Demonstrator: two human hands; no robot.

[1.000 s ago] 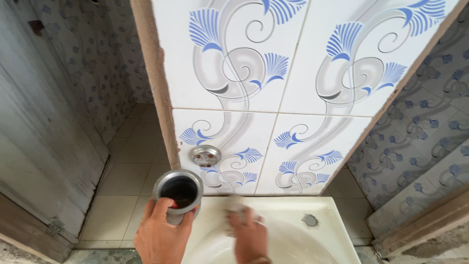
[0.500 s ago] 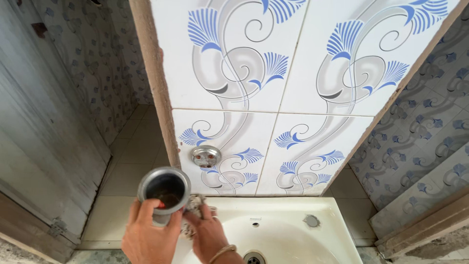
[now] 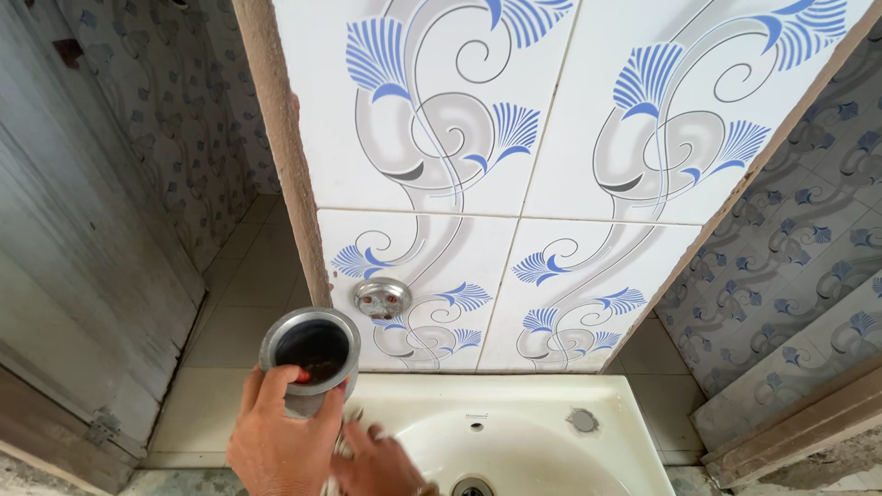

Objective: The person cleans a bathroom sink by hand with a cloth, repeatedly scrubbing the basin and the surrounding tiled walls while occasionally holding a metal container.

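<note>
The grip of the left hand (image 3: 280, 441) is clamped on a round metal cup (image 3: 310, 358), fingers wrapped around its near side and the thumb hooked over the rim, so that the dark inside of the cup faces up toward the camera. The cup is held in the air just above the far left corner of a white washbasin (image 3: 542, 432), at the near edge of the scene. The right hand (image 3: 377, 459) sits just right of the left one and touches it low down; its grip looks closed on a small grey scrubbing pad (image 3: 346, 432) pressed against the lower side of the cup, though the pad is mostly hidden and blurred. The basin's drain hole (image 3: 473, 487) shows at the near edge, and a round grey tap-hole plug (image 3: 582, 421) lies on the basin's rim to the right. On the far side stands a wall of white tiles (image 3: 551, 138) with blue and grey swirls, carrying a round metal fitting (image 3: 382, 296) just beyond the cup. A grey door (image 3: 73, 276) stands at the left, a pale tiled floor (image 3: 239, 312) beyond it.
</note>
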